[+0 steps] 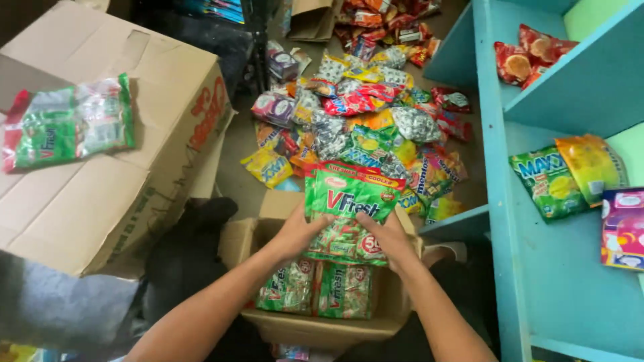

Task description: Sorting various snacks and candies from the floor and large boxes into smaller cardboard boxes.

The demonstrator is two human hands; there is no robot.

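Far left: big corrugated cardboard box [100,167], closed, matte brown w/ red print on its side. A glossy green-and-red candy pack [67,127] lies flat on top, crinkly plastic, clear middle showing small wrapped sweets.

Centre, low: small open carton [322,328], plain brown, flaps out. Inside lie two more green packs [318,288] side by side, same shiny film.

Left hand [295,234] and right hand [389,238] both grip one green candy bag [349,208] just above the carton: fingers curled closed on its lower part, thumbs on the front, each hand at its own side edge. Bag upright, rectangular, red band across the top, white lettering on green, round red badge near the bottom.

Behind it, on the floor: loose heap of sweet packets [362,114], foil and plastic, yellow, red, silver, purple, overlapping.

Right: turquoise painted wooden shelf unit [496,201], smooth, flat boards. Upper shelf holds red snack packs [530,53]. Lower shelf: a green pack [547,181], a yellow-orange pack [590,167] overlapping it, and a pink-purple pack [624,228] at the frame edge.
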